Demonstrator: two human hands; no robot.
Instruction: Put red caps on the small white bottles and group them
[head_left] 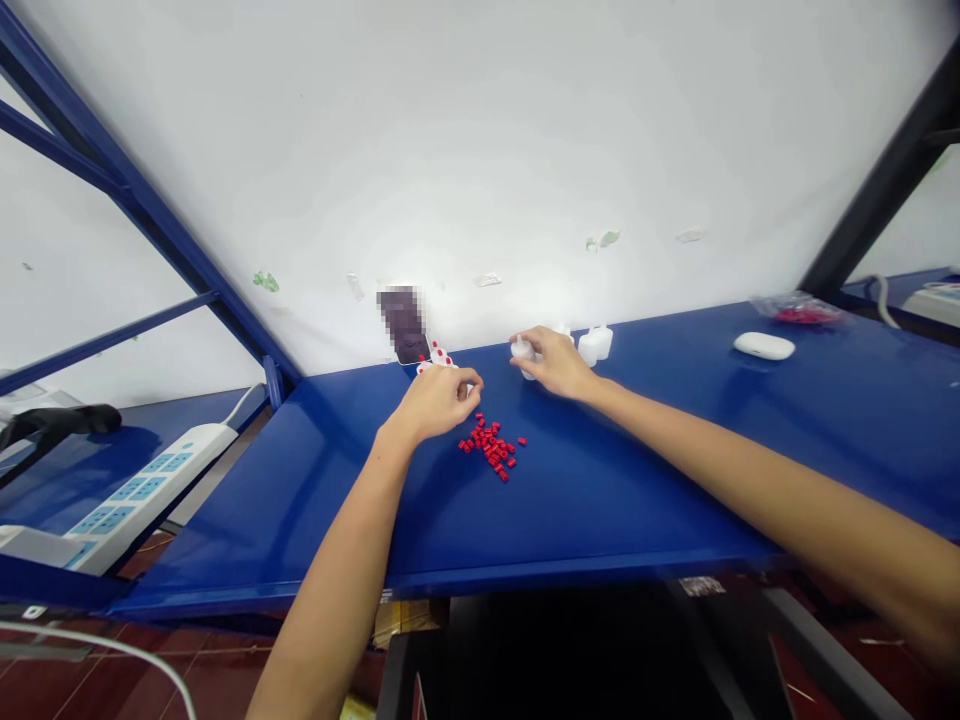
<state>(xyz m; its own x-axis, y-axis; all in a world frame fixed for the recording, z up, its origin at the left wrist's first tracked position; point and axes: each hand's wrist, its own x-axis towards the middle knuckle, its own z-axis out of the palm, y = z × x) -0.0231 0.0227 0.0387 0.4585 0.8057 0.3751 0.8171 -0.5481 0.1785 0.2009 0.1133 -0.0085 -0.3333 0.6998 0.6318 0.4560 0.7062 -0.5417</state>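
My right hand (559, 365) grips a small white bottle (522, 349) between thumb and fingers, above the blue tabletop. Over the table to its left, my left hand (444, 400) has its fingers curled together; whatever they hold, if anything, is hidden. Several white bottles with red caps (441, 356) stand just behind the left hand, partly covered by it. A loose pile of small red caps (492, 444) lies between and in front of both hands. More white bottles (595, 343) stand behind the right hand, to its right.
A phone (406, 325) leans against the white wall. To the right are a white rounded case (764, 346) and a clear bag with red pieces (802, 312). A power strip (139, 493) lies at the left, beyond the blue table's (600, 510) edge.
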